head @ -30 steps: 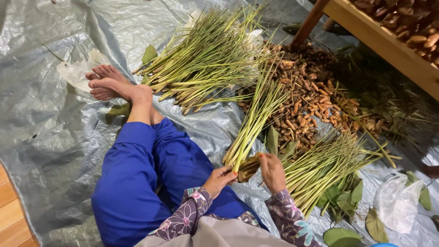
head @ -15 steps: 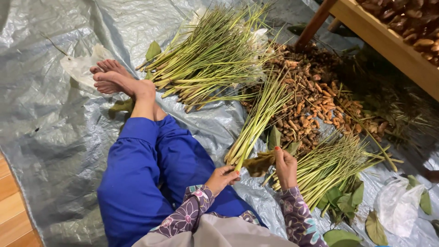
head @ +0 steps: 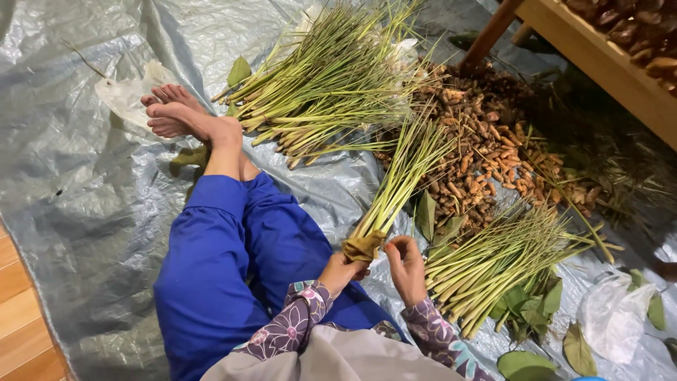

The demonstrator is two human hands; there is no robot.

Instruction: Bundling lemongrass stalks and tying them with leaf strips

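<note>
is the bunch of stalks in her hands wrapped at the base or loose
Wrapped: a brownish leaf encloses the bundle's base, held by the left hand; the right hand touches it.

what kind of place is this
Likely an informal produce-sorting spot on a home or market floor: a grey tarp spread over wooden boards, piles of lemongrass stalks, and a heap of brown roots beside a wooden rack.

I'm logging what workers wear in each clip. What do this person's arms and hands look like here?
Both hands are bare, with no gloves. The left hand and right hand emerge from long purple sleeves printed with a pale floral pattern; the right cuff also shows light blue flowers.
</note>
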